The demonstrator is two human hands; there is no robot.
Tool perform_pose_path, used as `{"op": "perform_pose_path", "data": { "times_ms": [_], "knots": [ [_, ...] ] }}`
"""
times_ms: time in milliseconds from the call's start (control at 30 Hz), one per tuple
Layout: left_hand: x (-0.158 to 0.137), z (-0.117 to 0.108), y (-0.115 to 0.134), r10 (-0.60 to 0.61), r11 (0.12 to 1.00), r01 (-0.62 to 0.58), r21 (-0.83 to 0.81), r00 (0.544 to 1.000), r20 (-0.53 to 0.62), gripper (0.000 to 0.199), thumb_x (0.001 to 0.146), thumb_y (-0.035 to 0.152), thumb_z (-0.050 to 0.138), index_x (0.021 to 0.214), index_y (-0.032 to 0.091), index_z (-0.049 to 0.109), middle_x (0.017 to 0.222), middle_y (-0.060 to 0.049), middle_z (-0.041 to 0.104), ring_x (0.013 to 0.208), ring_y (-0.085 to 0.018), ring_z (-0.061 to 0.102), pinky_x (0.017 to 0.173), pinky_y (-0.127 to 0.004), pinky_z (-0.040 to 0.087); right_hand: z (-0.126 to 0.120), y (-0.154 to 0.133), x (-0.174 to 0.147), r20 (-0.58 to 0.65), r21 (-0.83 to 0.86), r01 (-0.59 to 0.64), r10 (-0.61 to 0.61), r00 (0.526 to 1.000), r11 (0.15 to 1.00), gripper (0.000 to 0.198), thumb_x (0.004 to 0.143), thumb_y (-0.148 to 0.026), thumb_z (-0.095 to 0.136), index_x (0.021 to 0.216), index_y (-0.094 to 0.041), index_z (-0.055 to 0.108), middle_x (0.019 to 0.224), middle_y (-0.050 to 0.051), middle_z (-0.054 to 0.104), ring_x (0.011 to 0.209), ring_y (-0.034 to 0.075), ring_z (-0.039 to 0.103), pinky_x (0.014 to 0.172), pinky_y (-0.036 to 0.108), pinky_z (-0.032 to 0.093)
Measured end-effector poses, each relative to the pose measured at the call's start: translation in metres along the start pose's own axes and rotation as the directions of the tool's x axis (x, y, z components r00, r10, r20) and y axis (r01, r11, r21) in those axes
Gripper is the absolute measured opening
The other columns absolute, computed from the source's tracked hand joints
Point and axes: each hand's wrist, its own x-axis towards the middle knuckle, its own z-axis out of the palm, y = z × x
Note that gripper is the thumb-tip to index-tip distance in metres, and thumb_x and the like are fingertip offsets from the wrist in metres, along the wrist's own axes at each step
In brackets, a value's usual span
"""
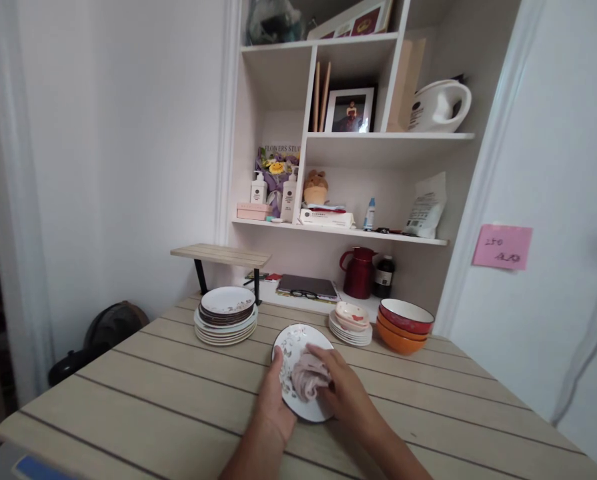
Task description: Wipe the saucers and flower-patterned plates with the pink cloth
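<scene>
My left hand (274, 393) grips the left edge of a white plate (289, 343) with a dark rim and a leaf pattern, thumb on its upper face, the other fingers hidden beneath. The plate is tilted toward me above the slatted table. My right hand (342, 387) is closed on a bunched pinkish-grey cloth (308, 379), which it presses against the plate's face. Behind and to the left stands a stack of plates (225, 323), smaller dark-rimmed ones on top of larger white ones.
Small bowls (352, 315) sit on a stack of little saucers (348, 335). Nested orange and red bowls (403, 333) stand beside them. A small raised shelf (221, 255) is at the table's (153, 400) back left. Behind, a red jug (359, 277) and a closed laptop (308, 286) stand under wall shelves.
</scene>
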Motion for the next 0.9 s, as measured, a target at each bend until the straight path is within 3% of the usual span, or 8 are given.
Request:
{"op": "perform_pose_path", "data": {
  "times_ms": [133,367,533,633,733,900],
  "knots": [
    [-0.003,0.005,-0.006,-0.067,0.997,0.066,0.046,0.998,0.013,0.064,0.082,0.055,0.061,0.128,0.010,0.057,0.108,-0.017,0.072,0.101,-0.033,0.067,0.094,-0.046,0.045,-0.001,-0.004,0.002,-0.052,-0.050,0.043,-0.046,0.998,0.998,0.046,0.075,-0.006,0.045,0.112,-0.025,0.067,0.105,0.008,0.060,0.094,0.021,0.062,0.084,0.034,0.052],
    [-0.003,0.004,-0.018,-0.203,0.977,0.195,0.086,0.973,0.106,0.062,0.084,0.049,0.061,0.131,0.008,0.055,0.109,-0.019,0.071,0.108,-0.034,0.064,0.100,-0.047,0.042,-0.024,0.008,0.008,-0.230,-0.205,0.053,-0.101,0.968,0.977,0.048,0.077,-0.006,0.043,0.118,-0.022,0.062,0.114,0.009,0.058,0.104,0.023,0.060,0.087,0.035,0.050],
    [0.004,-0.005,-0.008,-0.123,0.992,0.123,0.010,0.982,0.143,0.061,0.086,0.046,0.059,0.135,0.011,0.052,0.116,-0.018,0.068,0.114,-0.034,0.061,0.105,-0.048,0.038,-0.034,0.012,0.008,-0.203,-0.280,-0.001,-0.058,0.978,0.960,0.045,0.077,-0.007,0.043,0.115,-0.023,0.062,0.112,0.009,0.059,0.099,0.023,0.060,0.081,0.033,0.050],
    [0.009,-0.011,-0.001,-0.017,0.998,0.025,-0.065,0.992,0.127,0.060,0.085,0.047,0.059,0.135,0.013,0.052,0.119,-0.017,0.067,0.117,-0.033,0.059,0.106,-0.048,0.037,-0.035,0.008,0.006,-0.139,-0.308,-0.010,-0.034,0.990,0.951,0.044,0.075,-0.006,0.045,0.109,-0.025,0.064,0.107,0.007,0.060,0.093,0.022,0.060,0.079,0.031,0.048],
    [0.012,-0.015,0.003,0.050,0.995,-0.043,-0.093,0.996,0.075,0.060,0.085,0.048,0.060,0.134,0.014,0.053,0.118,-0.016,0.068,0.116,-0.033,0.060,0.105,-0.048,0.038,-0.032,-0.001,0.004,0.011,-0.377,0.004,0.000,1.000,0.926,0.040,0.075,-0.006,0.046,0.104,-0.027,0.065,0.104,0.005,0.060,0.088,0.020,0.059,0.076,0.028,0.045],
    [0.009,-0.014,0.007,0.106,0.993,-0.103,-0.060,0.994,0.037,0.058,0.086,0.050,0.058,0.128,0.010,0.058,0.108,-0.016,0.072,0.111,-0.032,0.063,0.102,-0.046,0.041,-0.025,-0.019,0.002,0.222,-0.336,0.099,-0.023,0.975,0.937,0.044,0.070,-0.002,0.048,0.103,-0.028,0.063,0.104,0.002,0.059,0.087,0.016,0.059,0.075,0.025,0.043]
  ]
}}
